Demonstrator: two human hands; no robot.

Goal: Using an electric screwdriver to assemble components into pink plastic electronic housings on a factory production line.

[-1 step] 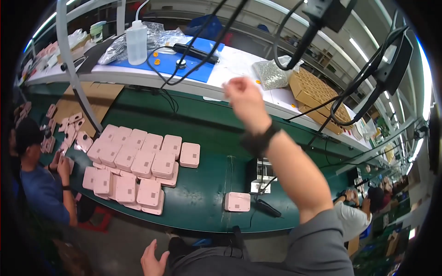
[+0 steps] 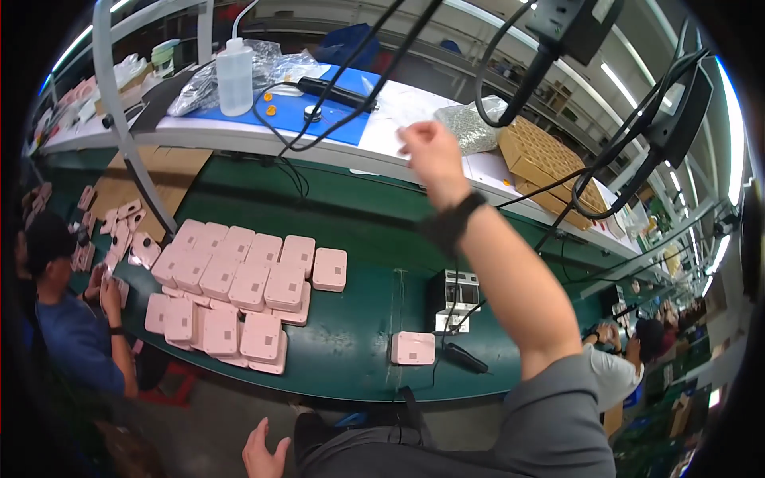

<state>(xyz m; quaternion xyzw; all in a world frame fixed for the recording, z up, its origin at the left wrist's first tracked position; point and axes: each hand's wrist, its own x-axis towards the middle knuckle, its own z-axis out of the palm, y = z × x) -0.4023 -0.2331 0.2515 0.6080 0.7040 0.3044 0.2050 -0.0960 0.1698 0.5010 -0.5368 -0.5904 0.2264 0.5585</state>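
While the left hand (image 2: 264,456) hangs spread, the right hand (image 2: 436,155), curled, contents unclear, has shifted toward the silvery bag (image 2: 474,129).

A grey shirt (image 2: 374,456) spans six o'clock, its short sleeve (image 2: 554,410) toward five. A black band (image 2: 456,223) wraps the right wrist (image 2: 453,193), inward of three o'clock

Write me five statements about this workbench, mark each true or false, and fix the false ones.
1. The lone pink case lies left of the black tool beside it. True.
2. The squeeze bottle lies on its side. False: the squeeze bottle stands upright.
3. The right hand is raised toward the shelf. True.
4. The left hand grips that tool. False: the left hand is empty.
5. The clear bag is left of the brown tray. True.
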